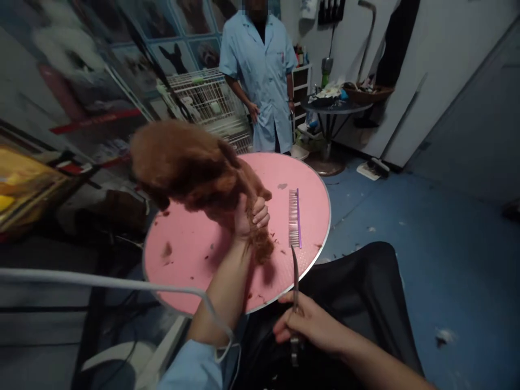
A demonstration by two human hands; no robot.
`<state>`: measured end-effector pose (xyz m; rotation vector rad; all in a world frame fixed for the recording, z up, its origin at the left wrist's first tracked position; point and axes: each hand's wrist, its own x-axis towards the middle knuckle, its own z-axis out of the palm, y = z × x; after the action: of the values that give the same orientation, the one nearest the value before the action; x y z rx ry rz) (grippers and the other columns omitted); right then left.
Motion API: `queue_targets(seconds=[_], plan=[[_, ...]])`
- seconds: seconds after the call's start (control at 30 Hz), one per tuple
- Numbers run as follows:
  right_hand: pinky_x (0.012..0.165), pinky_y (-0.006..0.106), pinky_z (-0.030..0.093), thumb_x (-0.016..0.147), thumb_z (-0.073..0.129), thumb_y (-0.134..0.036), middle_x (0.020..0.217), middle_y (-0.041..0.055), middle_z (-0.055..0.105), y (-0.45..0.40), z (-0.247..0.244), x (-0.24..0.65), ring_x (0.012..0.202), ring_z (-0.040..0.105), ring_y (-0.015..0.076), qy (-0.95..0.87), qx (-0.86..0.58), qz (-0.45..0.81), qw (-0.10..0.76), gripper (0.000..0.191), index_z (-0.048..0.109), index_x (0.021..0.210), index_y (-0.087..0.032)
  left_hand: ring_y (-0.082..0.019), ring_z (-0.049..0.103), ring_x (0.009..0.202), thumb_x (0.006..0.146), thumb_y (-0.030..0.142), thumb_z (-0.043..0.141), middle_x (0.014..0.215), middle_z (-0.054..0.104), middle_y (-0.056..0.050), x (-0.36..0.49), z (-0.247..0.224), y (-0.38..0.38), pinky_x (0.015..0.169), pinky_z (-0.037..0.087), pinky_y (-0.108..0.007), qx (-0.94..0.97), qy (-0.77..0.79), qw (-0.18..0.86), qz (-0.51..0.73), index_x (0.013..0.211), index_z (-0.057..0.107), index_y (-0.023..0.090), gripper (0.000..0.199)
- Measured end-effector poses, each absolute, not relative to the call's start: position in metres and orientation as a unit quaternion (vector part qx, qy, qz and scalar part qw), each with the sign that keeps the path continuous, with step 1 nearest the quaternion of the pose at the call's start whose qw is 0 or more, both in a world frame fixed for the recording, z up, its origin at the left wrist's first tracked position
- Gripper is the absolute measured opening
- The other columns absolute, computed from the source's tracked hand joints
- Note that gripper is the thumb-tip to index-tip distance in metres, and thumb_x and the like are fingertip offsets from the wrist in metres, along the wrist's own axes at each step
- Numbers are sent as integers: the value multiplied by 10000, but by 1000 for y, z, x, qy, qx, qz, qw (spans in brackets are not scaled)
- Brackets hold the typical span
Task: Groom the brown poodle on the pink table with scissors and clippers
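A brown curly-haired dog (187, 162) stands on a round pink table (174, 271), its head toward the left. My left hand (252, 215) is wrapped round one of its legs, and the fluffy paw hangs just below my fingers. Low in the view, in front of the table's near edge, my right hand (304, 322) holds curved scissors (295, 271), the blades pointing up and looking closed. A metal comb with a purple spine (299, 219) lies on the right part of the table, just beyond the scissor tips.
Hair clippings dot the table and blue floor (430, 260). A person in a light blue coat (260, 76) stands behind the table. White cage (203, 97) behind the dog; dark round table (337, 107) with a basket at back right. A white cable (122, 283) crosses the lower left.
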<state>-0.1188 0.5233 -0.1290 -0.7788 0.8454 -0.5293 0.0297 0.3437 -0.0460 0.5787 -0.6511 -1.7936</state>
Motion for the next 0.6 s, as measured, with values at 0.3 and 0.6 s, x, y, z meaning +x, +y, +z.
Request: queue_targets(seconds=[0.3, 0.6], plan=[[653, 242, 469, 570, 633, -72, 868, 22, 653, 527, -111, -71, 745, 628, 135, 418, -378, -344, 751, 396, 562, 948, -165, -36, 161, 291, 903, 670, 252, 395, 172, 71, 21, -51, 345, 270, 209, -144, 263, -296, 552, -734, 478, 239, 186, 644], [591, 212, 462, 613, 568, -29, 852, 28, 672, 527, -121, -66, 657, 625, 111, 424, -372, -327, 758, 394, 571, 989, -146, -38, 139, 313, 891, 644, 372, 444, 186, 73, 32, -56, 340, 273, 211, -155, 242, -312, 591, -703, 528, 243, 196, 591]])
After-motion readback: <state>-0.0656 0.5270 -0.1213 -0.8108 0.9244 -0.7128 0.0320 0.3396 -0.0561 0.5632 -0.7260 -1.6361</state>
